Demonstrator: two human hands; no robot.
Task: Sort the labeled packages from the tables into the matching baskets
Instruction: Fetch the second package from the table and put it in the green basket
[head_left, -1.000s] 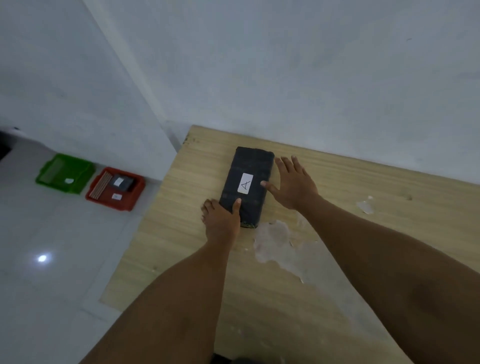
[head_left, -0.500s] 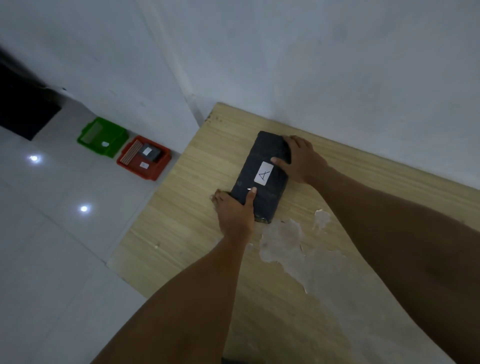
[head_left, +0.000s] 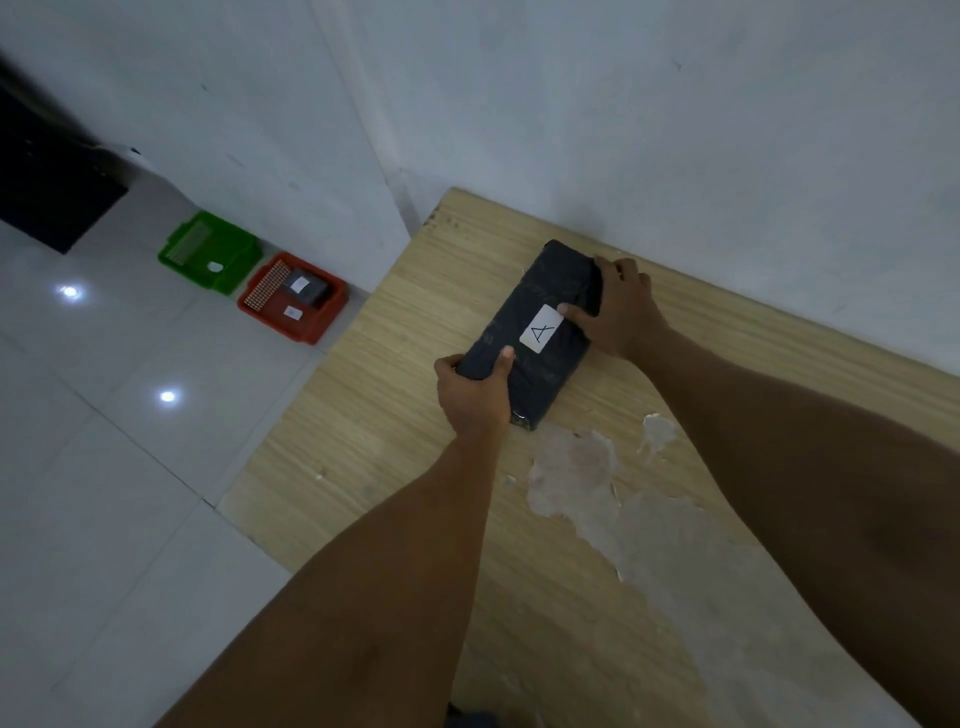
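Note:
A long black package (head_left: 545, 291) with a white label marked "A" lies on the wooden table (head_left: 363, 415) near the wall. My left hand (head_left: 472, 395) grips its near left corner, thumb on top. My right hand (head_left: 618, 312) clasps its far right side, thumb beside the label. On the floor to the left stand a red basket (head_left: 317, 327) holding a dark package with a white label, and a green basket (head_left: 228, 275) with a small white tag inside.
The table's left edge drops to a white tiled floor (head_left: 104, 467). A white wall runs right behind the table. Peeled pale patches mark the tabletop near me. A dark doorway or mat (head_left: 47, 197) lies at the far left.
Both hands have closed around the package: the left moved from its near end to grip the corner, the right went from flat beside it to clasping its far side. My view shifted right.

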